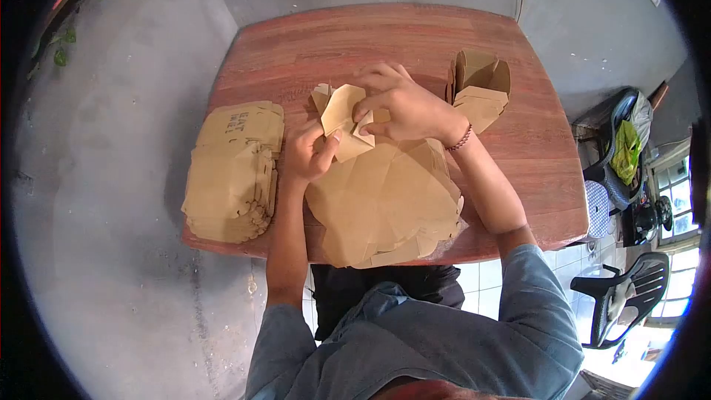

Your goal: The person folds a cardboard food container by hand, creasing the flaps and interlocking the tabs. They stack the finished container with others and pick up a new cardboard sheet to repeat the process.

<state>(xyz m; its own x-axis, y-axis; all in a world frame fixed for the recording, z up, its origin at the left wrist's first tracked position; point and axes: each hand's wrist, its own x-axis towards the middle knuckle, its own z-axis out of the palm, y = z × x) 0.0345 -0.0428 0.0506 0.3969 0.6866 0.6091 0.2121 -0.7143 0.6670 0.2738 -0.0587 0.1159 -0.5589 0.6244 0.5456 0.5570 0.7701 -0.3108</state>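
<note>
Carton, part-folded, at the far edge of the central stack. The left hand pinches its side, apparently for steadiness; the right hand grips its flap. Outward, on the table: left pile, formed cartons.

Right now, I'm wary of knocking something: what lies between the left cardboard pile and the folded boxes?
In the head view, the left hand, a cardboard piece and the right hand lie between the left pile and folded boxes.
</note>
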